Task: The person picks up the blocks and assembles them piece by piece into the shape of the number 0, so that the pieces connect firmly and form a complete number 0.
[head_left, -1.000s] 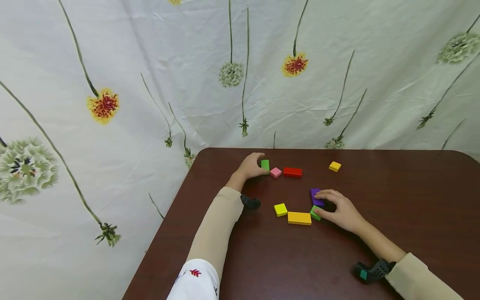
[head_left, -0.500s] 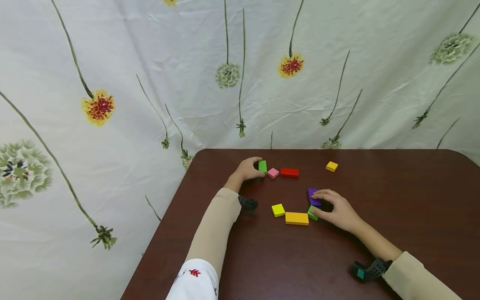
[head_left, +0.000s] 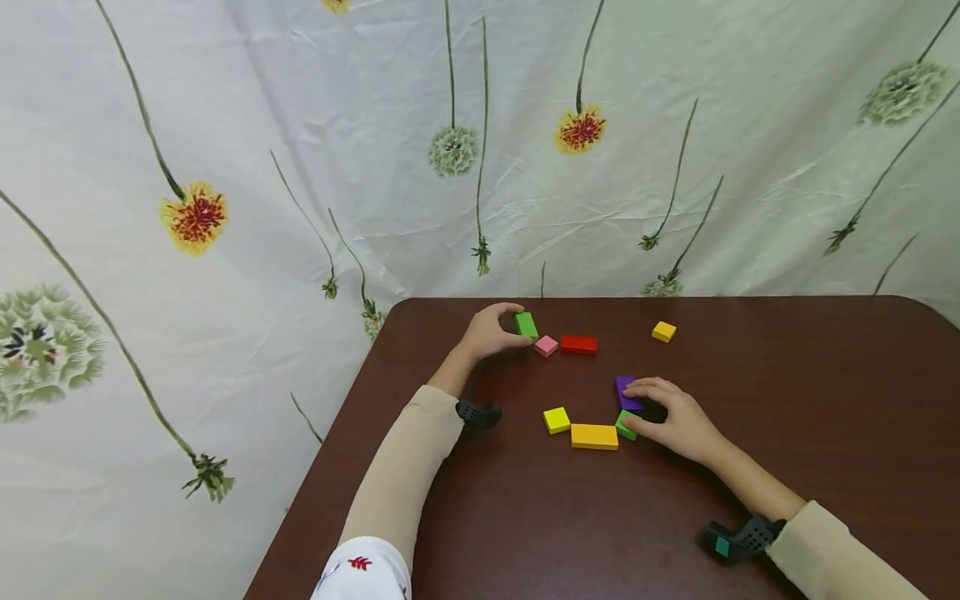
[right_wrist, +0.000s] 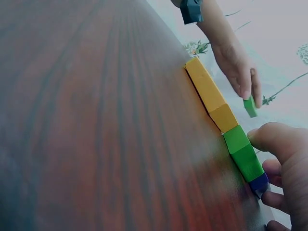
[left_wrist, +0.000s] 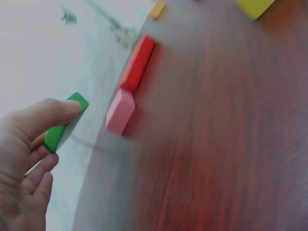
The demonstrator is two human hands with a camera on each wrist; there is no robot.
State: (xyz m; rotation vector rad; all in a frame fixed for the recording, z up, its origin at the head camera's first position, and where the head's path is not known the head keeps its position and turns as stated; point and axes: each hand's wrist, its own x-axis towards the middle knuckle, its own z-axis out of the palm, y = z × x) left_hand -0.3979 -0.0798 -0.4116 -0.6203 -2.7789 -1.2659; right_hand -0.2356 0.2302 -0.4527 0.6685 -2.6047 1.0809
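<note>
In the head view, my left hand (head_left: 487, 333) pinches a green block (head_left: 527, 325) between thumb and fingers at the table's far left. The left wrist view shows that green block (left_wrist: 66, 125) raised off the table, the thumb on its face. Just beside it lie a pink block (head_left: 547, 346) and a red block (head_left: 578, 345). My right hand (head_left: 678, 421) rests by a purple block (head_left: 627, 392) and a smaller green block (head_left: 627, 424), fingers on the purple one, thumb against the green one. An orange block (head_left: 594, 437) adjoins that green block; a yellow block (head_left: 557, 420) sits at its left.
A small yellow-orange block (head_left: 663, 332) lies alone near the far edge of the dark brown table (head_left: 810, 400). Behind the table hangs a pale cloth (head_left: 375, 125) printed with flowers. Each wrist carries a dark strapped device (head_left: 478, 414).
My left hand has lifted the green block slightly and tilted it, and the left forearm has shifted left. The right hand stays at the purple and green blocks. The head view has turned a little.
</note>
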